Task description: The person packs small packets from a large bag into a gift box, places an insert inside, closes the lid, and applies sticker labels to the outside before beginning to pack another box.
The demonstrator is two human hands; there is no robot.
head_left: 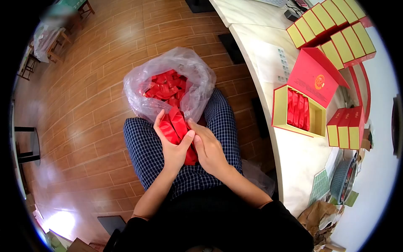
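Observation:
Several shiny red packets point(178, 122) are held together over my lap. My left hand point(174, 149) wraps round them from the left, its thumb across their near side. On their right side my right hand point(208, 148) presses against the same packets with its fingers together. Just beyond is a clear plastic bag point(133, 90), wide open, with many loose red packets point(168, 86) inside. To the right, an open red box point(279, 110) with a yellow inside stands on the table, its lid tilted back. A row of upright red packets point(298, 110) fills its left and middle part.
The pale table point(268, 54) curves along my right side. Stacked red and yellow boxes point(327, 21) stand at its far end, more boxes point(346, 126) beyond the open one. Nearer are a grey basket point(342, 180) and brown paper point(317, 216). A stool point(56, 46) stands far left.

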